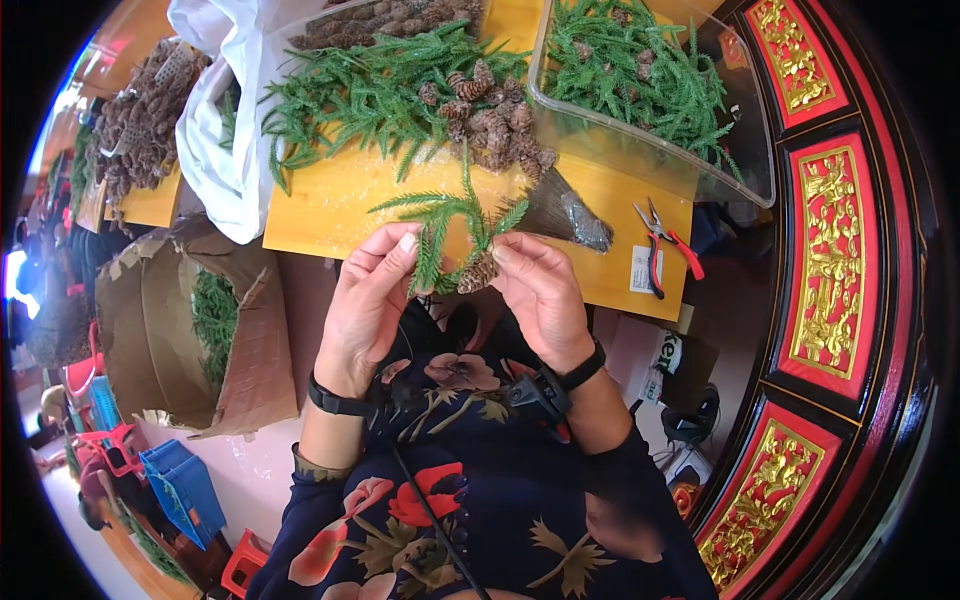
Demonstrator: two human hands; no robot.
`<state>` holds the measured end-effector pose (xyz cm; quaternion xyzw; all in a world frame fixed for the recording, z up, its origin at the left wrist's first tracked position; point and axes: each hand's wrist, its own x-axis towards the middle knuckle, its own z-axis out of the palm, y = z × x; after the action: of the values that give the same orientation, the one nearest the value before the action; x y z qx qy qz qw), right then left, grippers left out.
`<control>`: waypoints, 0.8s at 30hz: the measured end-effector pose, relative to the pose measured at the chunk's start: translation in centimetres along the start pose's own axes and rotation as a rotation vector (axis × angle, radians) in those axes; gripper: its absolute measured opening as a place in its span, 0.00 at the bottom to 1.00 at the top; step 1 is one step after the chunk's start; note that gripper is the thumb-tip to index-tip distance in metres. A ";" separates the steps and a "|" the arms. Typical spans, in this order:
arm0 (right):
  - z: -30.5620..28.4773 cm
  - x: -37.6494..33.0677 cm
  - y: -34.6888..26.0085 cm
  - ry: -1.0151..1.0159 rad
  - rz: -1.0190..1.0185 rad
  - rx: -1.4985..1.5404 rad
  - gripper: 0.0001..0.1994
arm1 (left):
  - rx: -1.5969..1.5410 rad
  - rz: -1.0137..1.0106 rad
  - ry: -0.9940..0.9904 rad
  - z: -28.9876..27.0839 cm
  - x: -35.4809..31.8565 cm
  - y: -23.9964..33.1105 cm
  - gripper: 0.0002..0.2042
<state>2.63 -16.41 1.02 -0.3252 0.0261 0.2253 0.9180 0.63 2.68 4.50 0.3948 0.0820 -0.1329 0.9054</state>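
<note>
Between my two hands, just off the table's front edge, is a small ring of green artificial pine sprigs [430, 255] with a brown pine cone [478, 273] at its lower right. My left hand [372, 285] pinches the left side of the ring between thumb and fingers. On the other side, my right hand [545, 290] is closed at the sprigs beside the cone, its thumb and fingertips pressed together. Beyond them, a heap of loose pine cones [497, 125] lies against a pile of green sprigs [350, 100] on the yellow table [320, 205].
A bundle of thin brown wires [570, 212] and red-handled pliers [655, 240] lie at the table's right. A clear plastic bin [650, 130] of sprigs stands behind. Left are a white bag [225, 130] and a torn cardboard box [160, 330]. Carved red-and-gold panels [830, 260] line the right.
</note>
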 end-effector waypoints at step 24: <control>-1.2 -0.4 -0.7 0.131 0.015 -0.164 0.10 | 0.692 0.340 0.303 0.9 -0.2 0.7 0.09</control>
<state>2.68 -17.81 0.60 -0.4128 0.0698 0.2119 0.8831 0.73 2.49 5.65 0.6990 0.0983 0.0587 0.7059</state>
